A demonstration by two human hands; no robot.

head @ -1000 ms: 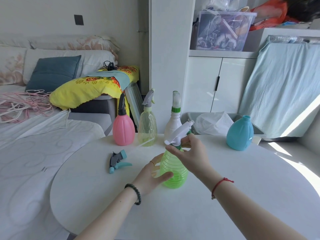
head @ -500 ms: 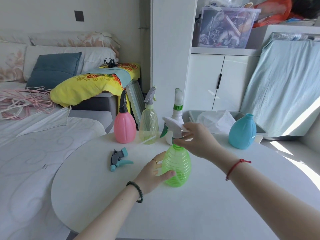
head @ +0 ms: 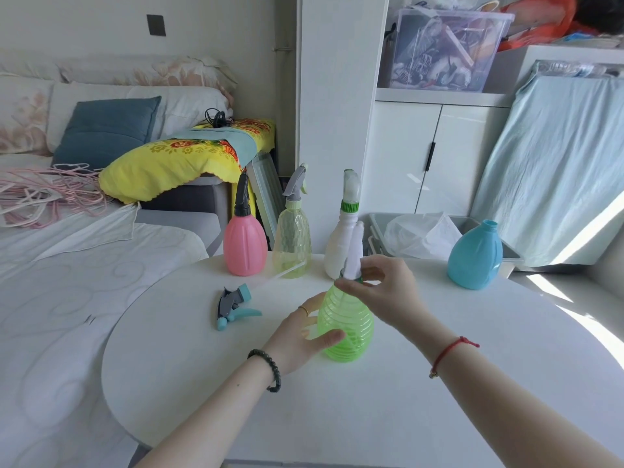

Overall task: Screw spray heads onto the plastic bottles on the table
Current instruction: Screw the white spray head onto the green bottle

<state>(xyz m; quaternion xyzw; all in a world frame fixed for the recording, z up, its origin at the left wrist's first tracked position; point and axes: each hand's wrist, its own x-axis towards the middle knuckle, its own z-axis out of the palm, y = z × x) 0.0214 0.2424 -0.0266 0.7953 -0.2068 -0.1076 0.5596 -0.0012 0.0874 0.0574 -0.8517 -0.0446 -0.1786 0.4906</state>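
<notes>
The green bottle stands upright on the white table between the two hands, its long axis vertical and its neck pointing straight up. The left hand grips its ribbed belly from the left. The thumb lies across the front and the fingers curl round the back, where the translucent plastic blurs them. Just above, the right hand pinches the collar of the white spray head at the bottle's mouth, thumb and fingertips closed round it. The head rises upright from the neck. It is smeared by motion, so I cannot tell which way its nozzle and trigger face, and the fingers hide how far the collar is threaded on.

To the left of the left hand and apart from it, a loose spray head in grey and teal lies on its side, its trigger pointing toward the green bottle. Beyond both hands, along the table's far edge, stand a pink bottle, a pale yellow bottle and a white bottle, each topped with a head. The blurred head in front partly covers the white bottle. Well to the right of the right hand stands a blue bottle with an open mouth.
</notes>
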